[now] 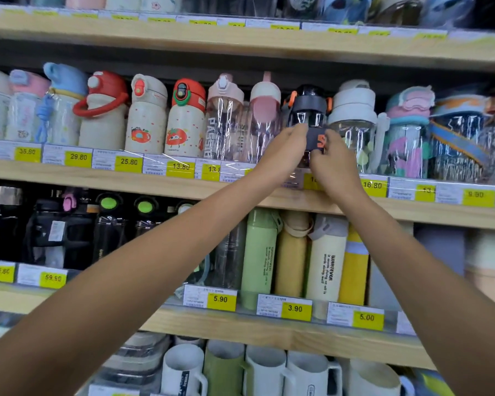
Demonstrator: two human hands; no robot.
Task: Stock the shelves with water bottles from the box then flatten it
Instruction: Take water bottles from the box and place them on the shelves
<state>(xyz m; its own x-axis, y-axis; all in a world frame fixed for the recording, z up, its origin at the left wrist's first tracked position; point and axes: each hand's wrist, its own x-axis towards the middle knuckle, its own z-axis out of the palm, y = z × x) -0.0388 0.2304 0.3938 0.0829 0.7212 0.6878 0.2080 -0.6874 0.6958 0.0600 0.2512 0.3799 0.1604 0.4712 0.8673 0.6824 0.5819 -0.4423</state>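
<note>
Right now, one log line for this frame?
object: black-lidded bottle | left hand: grips bottle | right hand: grips its band | location: middle shelf, between pink-lidded bottle and white-lidded bottle | box: not in view

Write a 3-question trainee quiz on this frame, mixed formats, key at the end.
1. Multiple choice: which bottle do the left hand and right hand hold?
A) red-lidded tomato bottle
B) black-lidded bottle
C) tall green bottle
2. True or false: the black-lidded bottle is on the lowest shelf in view.
3. Fill in: the yellow price tag just right of the right hand reads ____.
Key: 1 B; 2 false; 3 16.80
</note>
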